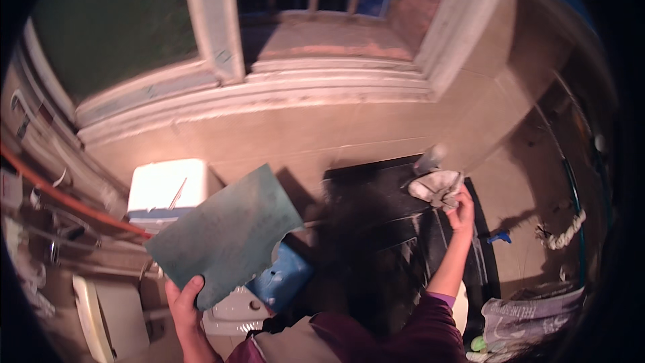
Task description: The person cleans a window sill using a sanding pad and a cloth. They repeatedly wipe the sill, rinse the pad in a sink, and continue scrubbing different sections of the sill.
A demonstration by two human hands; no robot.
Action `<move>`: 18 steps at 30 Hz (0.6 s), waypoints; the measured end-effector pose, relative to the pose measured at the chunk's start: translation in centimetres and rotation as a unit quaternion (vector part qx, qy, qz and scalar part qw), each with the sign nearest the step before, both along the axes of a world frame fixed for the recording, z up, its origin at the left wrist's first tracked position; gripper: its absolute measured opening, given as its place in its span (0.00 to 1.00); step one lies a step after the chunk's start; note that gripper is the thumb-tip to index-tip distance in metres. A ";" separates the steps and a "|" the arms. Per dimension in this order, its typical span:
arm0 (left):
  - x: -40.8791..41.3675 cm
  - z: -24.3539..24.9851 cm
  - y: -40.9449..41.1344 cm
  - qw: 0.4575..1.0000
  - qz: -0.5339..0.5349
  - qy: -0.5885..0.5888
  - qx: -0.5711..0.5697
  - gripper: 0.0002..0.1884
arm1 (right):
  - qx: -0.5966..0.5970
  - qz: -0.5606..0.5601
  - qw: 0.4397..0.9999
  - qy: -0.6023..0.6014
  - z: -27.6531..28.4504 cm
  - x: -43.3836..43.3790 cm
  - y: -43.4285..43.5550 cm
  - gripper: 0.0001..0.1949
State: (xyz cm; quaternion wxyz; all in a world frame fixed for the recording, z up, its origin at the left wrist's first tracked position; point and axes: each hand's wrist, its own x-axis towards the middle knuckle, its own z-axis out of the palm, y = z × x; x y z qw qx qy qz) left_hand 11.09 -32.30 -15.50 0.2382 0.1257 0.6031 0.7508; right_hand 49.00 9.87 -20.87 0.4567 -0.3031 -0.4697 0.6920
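Note:
My left hand (186, 295) grips the lower corner of a flat green sheet (232, 237) with a ragged lower right edge; its material is not clear. At the right, my right hand (462, 212) holds a crumpled, stained pale cloth (437, 187) between thumb and fingers, over the black surface. Just behind the cloth stands a bottle or similar container (430, 157), blurred. Partly behind the sheet lies a blue object (284, 275), with a white ceramic fixture (234, 312) below it.
A white box (166, 186) with a thin pointed item on top stands behind the sheet. A large black panel (373, 186) lies against the wall under the window sill (332, 85). Right are a blue clip-like item (500, 237) and a printed towel (529, 317); lower left, a toilet tank (121, 317).

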 end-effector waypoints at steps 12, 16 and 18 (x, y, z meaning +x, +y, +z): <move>0.1 0.3 -5.3 0.998 0.035 0.009 0.043 0.19 | -0.035 0.196 0.980 -0.014 -0.7 -11.7 -4.1 0.25; 0.3 -0.6 -4.9 0.999 0.021 -0.002 0.029 0.21 | -0.066 0.230 0.971 -0.011 -1.4 -12.6 -3.4 0.25; 0.5 -1.0 -4.4 0.999 0.013 -0.007 0.036 0.21 | -0.101 0.237 0.966 -0.015 -2.7 -12.3 -1.8 0.22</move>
